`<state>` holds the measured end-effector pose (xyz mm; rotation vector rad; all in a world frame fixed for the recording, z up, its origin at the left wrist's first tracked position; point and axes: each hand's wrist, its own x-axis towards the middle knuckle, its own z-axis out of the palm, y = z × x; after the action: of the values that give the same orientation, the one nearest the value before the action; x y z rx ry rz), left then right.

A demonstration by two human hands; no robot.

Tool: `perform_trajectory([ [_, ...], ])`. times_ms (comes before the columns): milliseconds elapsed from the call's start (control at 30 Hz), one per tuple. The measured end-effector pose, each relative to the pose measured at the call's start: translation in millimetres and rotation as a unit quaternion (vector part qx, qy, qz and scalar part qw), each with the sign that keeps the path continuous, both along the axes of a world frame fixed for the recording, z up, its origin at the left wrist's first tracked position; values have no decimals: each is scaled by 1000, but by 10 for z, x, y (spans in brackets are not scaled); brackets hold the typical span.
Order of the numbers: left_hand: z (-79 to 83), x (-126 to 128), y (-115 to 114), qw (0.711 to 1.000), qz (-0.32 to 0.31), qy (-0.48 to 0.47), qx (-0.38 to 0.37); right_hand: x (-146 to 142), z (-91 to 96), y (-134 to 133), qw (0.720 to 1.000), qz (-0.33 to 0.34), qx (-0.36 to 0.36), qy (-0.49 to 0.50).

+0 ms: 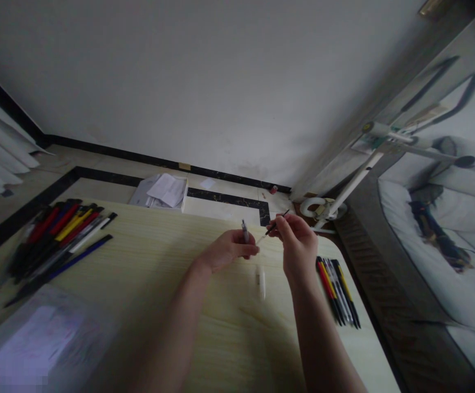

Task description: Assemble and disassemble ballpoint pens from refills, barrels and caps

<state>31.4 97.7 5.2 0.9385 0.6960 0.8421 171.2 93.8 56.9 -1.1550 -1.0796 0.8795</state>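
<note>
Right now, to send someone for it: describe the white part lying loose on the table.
On the wooden table, look below the left hand and right hand. The white part lies alone there, short and plain, unlike the coloured pen pile and pen row.

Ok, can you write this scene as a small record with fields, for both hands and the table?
left hand: grips a pen barrel, one end up
right hand: pinches a thin refill, slanted toward the barrel
below the hands: white pen part lying on the table
table left: pile of pens; plastic bag nearer the person
table right: row of pens, side by side
</note>
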Motion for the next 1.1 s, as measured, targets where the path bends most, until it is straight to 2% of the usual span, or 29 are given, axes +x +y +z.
perform_trajectory([
  [167,-8,-12,10,999,7,-30,-34,36,137,-42,1000,-10,-3,-29],
  [367,1,-44,25,995,22,-69,-65,102,245,-96,991,30,-38,-122],
  [633,-22,-50,29,993,35,-85,-67,124,213,-101,969,81,-94,-211],
  [867,-34,-55,32,993,39,-91,-68,149,191,-118,959,110,-88,-245],
  [1100,-51,-47,39,991,54,-94,-77,134,181,-144,916,173,-80,-353],
])
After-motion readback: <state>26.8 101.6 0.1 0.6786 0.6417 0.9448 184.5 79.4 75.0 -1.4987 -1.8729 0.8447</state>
